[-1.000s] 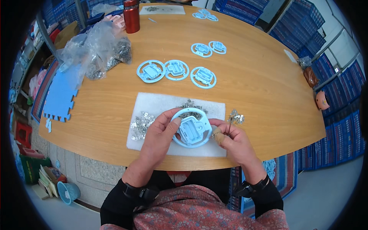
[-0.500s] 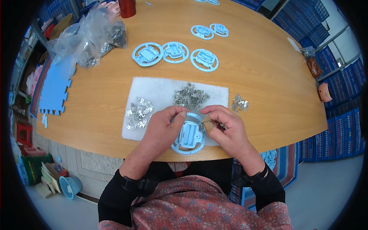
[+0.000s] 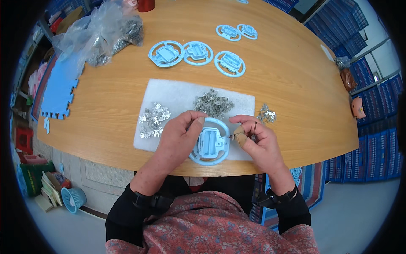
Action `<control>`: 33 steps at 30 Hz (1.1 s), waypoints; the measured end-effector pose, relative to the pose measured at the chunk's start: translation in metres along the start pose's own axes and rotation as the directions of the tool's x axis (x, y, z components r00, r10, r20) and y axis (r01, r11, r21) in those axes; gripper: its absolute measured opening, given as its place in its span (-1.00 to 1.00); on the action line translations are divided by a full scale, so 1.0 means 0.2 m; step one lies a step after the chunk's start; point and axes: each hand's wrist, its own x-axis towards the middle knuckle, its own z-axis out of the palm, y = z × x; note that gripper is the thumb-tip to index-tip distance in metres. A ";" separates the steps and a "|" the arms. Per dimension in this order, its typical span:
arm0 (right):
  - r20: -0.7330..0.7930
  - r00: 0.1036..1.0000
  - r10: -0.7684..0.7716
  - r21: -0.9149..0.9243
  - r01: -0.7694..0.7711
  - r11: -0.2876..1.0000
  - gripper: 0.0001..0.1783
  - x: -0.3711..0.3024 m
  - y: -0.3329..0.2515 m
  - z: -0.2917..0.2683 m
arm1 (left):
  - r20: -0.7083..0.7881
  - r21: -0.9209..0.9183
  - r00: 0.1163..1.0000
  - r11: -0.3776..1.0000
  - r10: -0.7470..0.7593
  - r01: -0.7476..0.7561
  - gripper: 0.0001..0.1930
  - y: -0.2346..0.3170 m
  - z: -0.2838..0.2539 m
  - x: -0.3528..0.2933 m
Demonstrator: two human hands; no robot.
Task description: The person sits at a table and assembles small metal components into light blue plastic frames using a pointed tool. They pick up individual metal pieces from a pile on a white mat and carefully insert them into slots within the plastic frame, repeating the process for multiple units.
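My left hand [image 3: 182, 132] grips the upper left rim of a light-blue plastic toy steering wheel [image 3: 210, 163], which has a raised compartment in its middle. That wheel lies at the near edge of a white foam mat [image 3: 169, 86]. Just right of its rim, my right hand [image 3: 256, 142] is closed in a pinch, with tan coverings on thumb and finger. A small dark metal piece [image 3: 231, 137] pokes out from the pinch; its exact kind is too small to tell. On the mat lie a pile of metal clips with springs [image 3: 213, 103] and a pile of shiny flat metal plates [image 3: 154, 120].
A few metal pieces [image 3: 266, 114] lie on the wood table [image 3: 296, 93] right of the mat. Farther back sit several blue wheels [image 3: 229, 64]. Plastic bags of metal parts [image 3: 110, 36] and a blue foam tile [image 3: 59, 93] occupy the left; a red cup [image 3: 146, 5] stands behind.
My right hand has drawn back to the right, away from the wheel's rim. My left hand still holds the wheel. The whole view has shifted slightly.
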 end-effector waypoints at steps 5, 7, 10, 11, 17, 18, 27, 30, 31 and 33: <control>-0.058 0.998 0.010 0.038 -0.008 0.999 -0.94 -0.04 0.01 0.02 | -0.077 -0.030 0.996 0.999 -0.039 0.037 -0.75 0.03 -0.01 -0.01; -0.060 0.994 0.096 0.186 -0.083 0.979 -0.92 -0.08 0.01 0.03 | -0.098 -0.150 0.995 0.989 -0.017 0.002 -0.75 -0.01 -0.01 -0.01; 0.048 0.965 0.257 0.371 -0.256 0.893 -0.89 -0.11 0.02 0.06 | -0.123 -0.350 0.992 0.936 -0.003 -0.041 -0.75 -0.01 0.01 -0.01; 0.079 0.954 0.289 0.382 -0.297 0.875 -0.88 -0.11 0.02 0.07 | -0.130 -0.418 0.992 0.907 -0.002 -0.053 -0.75 0.00 0.02 0.00; 0.133 0.975 0.177 0.256 -0.207 0.944 -0.89 -0.09 0.02 0.03 | -0.106 -0.518 0.994 0.854 -0.011 -0.046 -0.69 0.05 0.01 -0.04; 0.162 0.972 0.171 0.213 -0.204 0.956 -0.89 -0.08 0.02 0.00 | -0.014 -0.424 1.000 0.905 0.028 -0.031 -0.66 0.07 -0.01 -0.04; 0.191 0.976 0.104 0.066 -0.119 0.991 -0.84 -0.06 -0.09 -0.08 | 0.466 -0.037 0.882 0.994 -0.076 0.105 -0.47 0.17 -0.07 -0.03; 0.021 0.999 0.048 -0.115 -0.046 0.992 -0.82 -0.05 -0.05 -0.06 | 0.324 -0.090 0.940 0.986 -0.104 0.141 -0.46 0.11 -0.01 -0.06; -0.007 1.000 -0.002 -0.188 0.001 0.982 -0.81 -0.05 -0.03 -0.05 | 0.280 -0.127 0.955 0.982 -0.098 0.137 -0.46 0.08 0.01 -0.06; -0.036 0.993 -0.110 -0.315 0.093 0.945 -0.80 -0.05 0.00 -0.01 | 0.277 -0.128 0.956 0.982 -0.096 0.136 -0.47 0.04 0.02 -0.05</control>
